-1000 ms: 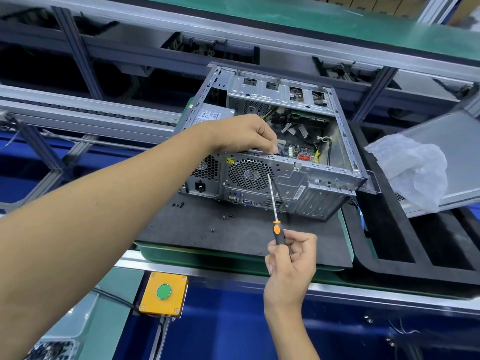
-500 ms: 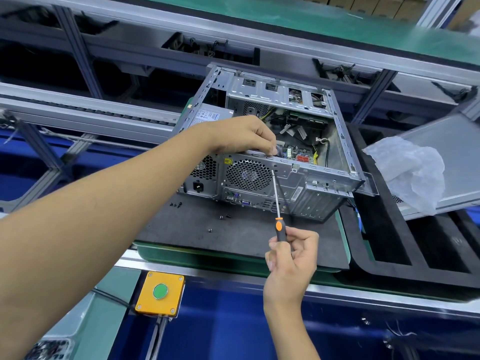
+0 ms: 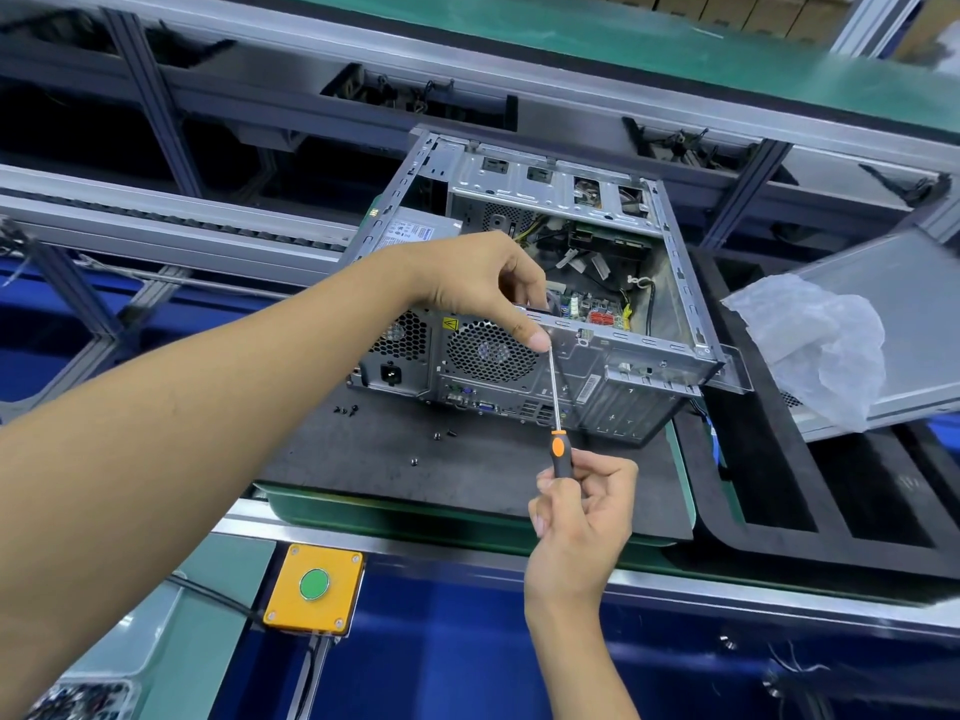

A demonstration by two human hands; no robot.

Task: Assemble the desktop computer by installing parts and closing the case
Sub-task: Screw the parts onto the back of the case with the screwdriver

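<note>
Tray of small bits (image 3: 78, 701) at bottom left, cut off, blurry. Yellow button box (image 3: 313, 589) near. Left hand (image 3: 483, 283) curled on top back edge of open computer case (image 3: 571, 324), thumb by screwdriver tip; fingertips hid inside. Tiny black screws (image 3: 347, 409) on dark mat (image 3: 467, 459). Right hand (image 3: 584, 511) held screwdriver (image 3: 557, 407) handle tight. Plastic bag (image 3: 821, 345) covered part of side panel (image 3: 904, 324).

The left arm reaches far forward and up from the lower left, bare forearm stretched long. The left hand (image 3: 483, 285) is knuckles-up, fingers curled down, thumb tip pressed forward and pinching. The right hand (image 3: 584, 506) rises from below, wrist straight, fingers curled round a handle, thumb and fingertips gripping it upright.
</note>
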